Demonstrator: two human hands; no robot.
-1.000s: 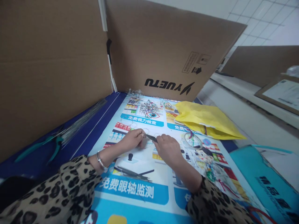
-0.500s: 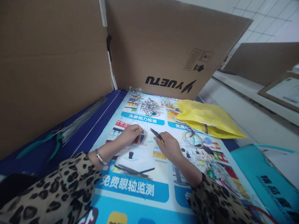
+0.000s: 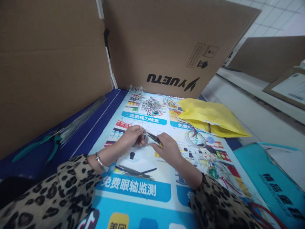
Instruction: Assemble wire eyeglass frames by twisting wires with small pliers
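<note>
My left hand [image 3: 132,136] is closed in a pinch on a thin wire piece, too small to make out clearly. My right hand [image 3: 166,148] is closed round small dark pliers [image 3: 152,137] with yellow grips. The pliers' tips point left and meet the fingertips of my left hand. Both hands hover just above a colourful printed poster [image 3: 143,187] that covers the table. My sleeves have a leopard pattern, and a silver bangle [image 3: 100,161] sits on my left wrist.
Tall cardboard sheets [image 3: 166,44] wall in the back and left. Teal-handled pliers [image 3: 38,147] and a bundle of straight wires [image 3: 81,118] lie at the left. A pile of bent wire pieces [image 3: 152,106], a yellow bag [image 3: 209,117], a tape roll [image 3: 196,140] and a teal bag [image 3: 274,181] are nearby.
My right hand drew the pliers away from my left hand half a second ago, then brought the tips back to my left fingertips. The view has tilted slightly.
</note>
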